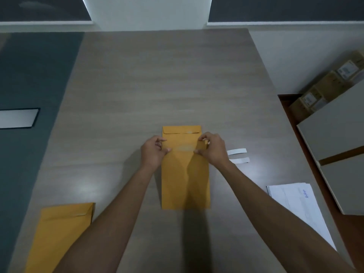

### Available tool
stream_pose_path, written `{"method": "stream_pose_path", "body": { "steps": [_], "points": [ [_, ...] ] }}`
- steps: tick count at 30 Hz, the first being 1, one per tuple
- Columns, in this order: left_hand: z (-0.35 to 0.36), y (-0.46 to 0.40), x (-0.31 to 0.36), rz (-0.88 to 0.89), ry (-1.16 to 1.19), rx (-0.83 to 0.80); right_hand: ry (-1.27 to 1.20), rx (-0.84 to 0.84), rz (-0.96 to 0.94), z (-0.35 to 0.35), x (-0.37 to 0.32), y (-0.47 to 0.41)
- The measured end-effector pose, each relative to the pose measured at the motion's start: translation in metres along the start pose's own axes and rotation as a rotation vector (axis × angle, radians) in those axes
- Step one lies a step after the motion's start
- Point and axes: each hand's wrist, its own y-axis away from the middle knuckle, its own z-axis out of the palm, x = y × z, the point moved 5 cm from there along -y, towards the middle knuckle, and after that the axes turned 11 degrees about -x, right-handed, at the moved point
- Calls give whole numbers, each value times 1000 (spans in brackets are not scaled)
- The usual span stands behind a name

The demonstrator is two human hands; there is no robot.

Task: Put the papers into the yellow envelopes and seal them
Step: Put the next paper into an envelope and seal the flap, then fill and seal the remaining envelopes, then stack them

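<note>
A flat, rectangular yellow paper envelope (pixel 185 180) lies lengthwise at the centre of the grey wood-grain table (pixel 157 79), its far end overlapping a second yellow envelope with a folded-down flap (pixel 181 130) that lies just beyond it. The left hand (pixel 153 151) pinches the near envelope's far left corner and the right hand (pixel 211 147) pinches its far right corner; both are closed on the paper with thumb against fingers, which keeps the top edge taut and square, apparently so that the flap can be folded and pressed shut. Creases run down the middle of the envelope, suggesting that sheets are already inside, though its contents are hidden. Just beside the right hand lie two narrow white paper strips (pixel 237 155), probably peeled adhesive liners set out of the way. Nearer the right edge a stack of white paper sheets (pixel 291 198) waits within reach of the right arm, and at the near left a third yellow envelope, flap closed (pixel 63 229), lies apart, partly covered by the left forearm. Brown cardboard boxes (pixel 325 89) stand off the table at the far right.
</note>
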Motion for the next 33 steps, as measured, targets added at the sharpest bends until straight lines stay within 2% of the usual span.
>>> {"method": "stream_pose_path", "body": {
  "steps": [7, 11, 14, 18, 26, 30, 33],
  "points": [
    [-2, -75, 3, 39, -188, 58, 11, 22, -1, 4, -6, -68],
    [8, -96, 2, 33, -279, 13, 79, 9, 0, 9, 1, -91],
    [11, -103, -3, 82, -402, -30, 151, -19, -7, 13, 8, -98],
    [12, -106, -5, 133, -454, -51, 155, -29, -23, 15, 12, -101],
    [13, -89, -1, 141, -448, -52, 82, 20, -22, 16, 11, -88],
    [8, -54, -11, 129, -430, -52, 234, 123, -103, 28, -4, -55],
    [1, -16, -24, 122, -446, -24, 313, 130, -163, 50, -21, -25]
  ]
}}
